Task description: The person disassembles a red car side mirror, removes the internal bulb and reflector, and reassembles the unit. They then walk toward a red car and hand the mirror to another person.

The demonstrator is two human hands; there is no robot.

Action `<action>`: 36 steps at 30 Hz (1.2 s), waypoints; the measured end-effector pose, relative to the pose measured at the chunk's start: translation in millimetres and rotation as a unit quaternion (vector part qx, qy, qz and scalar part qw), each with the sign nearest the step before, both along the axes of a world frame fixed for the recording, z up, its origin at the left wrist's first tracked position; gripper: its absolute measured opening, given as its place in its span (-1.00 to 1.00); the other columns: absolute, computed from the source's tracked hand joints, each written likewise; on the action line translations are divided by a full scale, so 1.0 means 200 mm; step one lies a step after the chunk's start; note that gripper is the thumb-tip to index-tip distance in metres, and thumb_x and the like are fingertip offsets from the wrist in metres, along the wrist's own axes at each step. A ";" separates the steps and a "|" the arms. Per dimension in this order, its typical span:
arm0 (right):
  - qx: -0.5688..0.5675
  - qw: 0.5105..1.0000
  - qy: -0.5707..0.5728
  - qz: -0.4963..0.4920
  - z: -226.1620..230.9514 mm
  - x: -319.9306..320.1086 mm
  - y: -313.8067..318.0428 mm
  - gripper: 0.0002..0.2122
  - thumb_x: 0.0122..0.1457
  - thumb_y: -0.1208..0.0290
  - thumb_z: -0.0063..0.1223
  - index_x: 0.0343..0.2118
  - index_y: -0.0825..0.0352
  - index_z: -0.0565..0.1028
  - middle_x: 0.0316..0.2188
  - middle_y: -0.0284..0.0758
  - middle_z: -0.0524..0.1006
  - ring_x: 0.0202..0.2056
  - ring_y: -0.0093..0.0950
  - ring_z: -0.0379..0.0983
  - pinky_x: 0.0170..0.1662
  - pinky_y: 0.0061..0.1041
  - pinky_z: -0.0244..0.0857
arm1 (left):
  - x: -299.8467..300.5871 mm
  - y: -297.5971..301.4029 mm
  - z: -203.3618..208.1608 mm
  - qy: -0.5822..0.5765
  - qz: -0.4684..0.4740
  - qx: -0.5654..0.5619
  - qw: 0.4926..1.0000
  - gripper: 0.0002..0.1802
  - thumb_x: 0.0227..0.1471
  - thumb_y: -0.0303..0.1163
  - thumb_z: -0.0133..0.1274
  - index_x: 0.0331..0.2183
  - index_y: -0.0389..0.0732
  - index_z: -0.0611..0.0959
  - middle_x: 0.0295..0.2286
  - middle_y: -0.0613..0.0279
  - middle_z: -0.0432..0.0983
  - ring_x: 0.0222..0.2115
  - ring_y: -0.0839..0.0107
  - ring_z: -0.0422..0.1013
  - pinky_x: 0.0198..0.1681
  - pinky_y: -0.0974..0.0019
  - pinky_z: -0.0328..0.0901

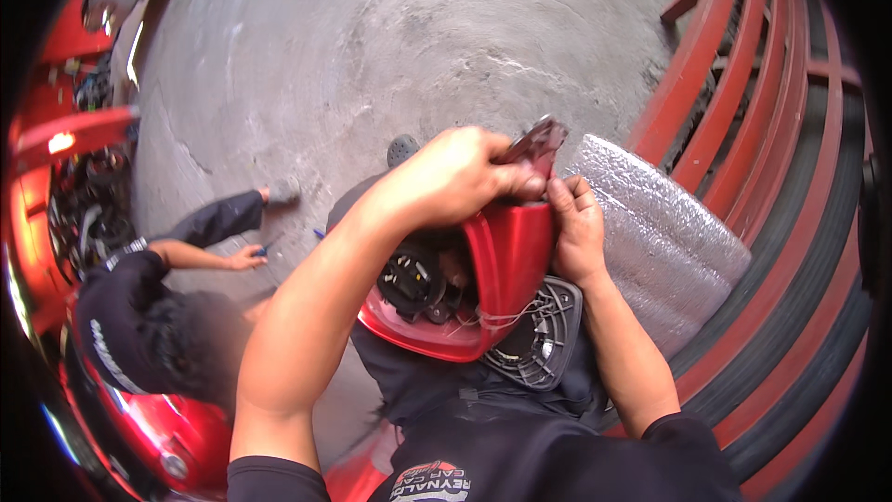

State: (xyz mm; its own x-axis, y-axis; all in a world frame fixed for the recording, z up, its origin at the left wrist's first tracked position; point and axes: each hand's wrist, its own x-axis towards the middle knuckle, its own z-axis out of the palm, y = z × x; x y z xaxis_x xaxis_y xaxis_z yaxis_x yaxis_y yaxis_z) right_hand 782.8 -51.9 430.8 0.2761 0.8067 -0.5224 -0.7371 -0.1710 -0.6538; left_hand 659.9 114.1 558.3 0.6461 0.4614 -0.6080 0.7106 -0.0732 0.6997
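Red car mirror housing (497,265) (black backing plate below) gripped by left hand (455,177) and right hand (576,228).

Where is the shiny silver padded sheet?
In the head view, the silver padded sheet lies right of the right hand, beside the red metal rails.

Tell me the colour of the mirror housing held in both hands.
Glossy red car mirror housing with black inner parts, seen in the head view.

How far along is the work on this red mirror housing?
Done: the red mirror housing is off any car, its black backing plate hanging loose. In hand: the left hand and right hand grip its top edge. Left: the inner parts sit exposed.
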 end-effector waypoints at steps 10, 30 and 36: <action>0.042 0.979 0.129 0.153 0.00 0.11 0.11 -0.45 0.46 -0.03 -0.20 0.27 0.36 0.32 0.16 -0.13 0.50 0.15 -0.27 0.47 0.24 -0.18 0.36 | -0.05 0.17 -0.15 -0.021 -0.120 0.066 0.990 -0.35 0.21 0.15 0.10 -0.08 -0.30 0.72 -0.14 -0.03 0.67 -0.14 0.07 0.57 -0.04 0.00 0.39; -0.072 0.986 -0.025 0.145 0.12 -0.05 0.25 -0.50 0.45 0.02 -0.13 0.20 0.38 0.39 0.04 -0.12 0.57 -0.04 -0.32 0.59 0.05 -0.30 0.51 | -0.16 0.21 -0.24 -0.073 0.005 -0.003 0.997 -0.45 0.00 0.11 0.33 -0.18 -0.17 0.82 -0.25 0.11 0.71 -0.26 0.30 0.59 -0.11 0.18 0.41; -0.085 0.984 -0.023 0.154 0.12 -0.07 0.29 -0.51 0.45 0.03 -0.11 0.17 0.39 0.41 0.00 -0.12 0.60 -0.10 -0.34 0.62 -0.01 -0.33 0.55 | -0.19 0.21 -0.25 -0.103 0.029 0.042 0.993 -0.45 0.05 0.09 0.28 -0.21 -0.23 0.82 -0.26 0.06 0.71 -0.26 0.27 0.59 -0.13 0.15 0.40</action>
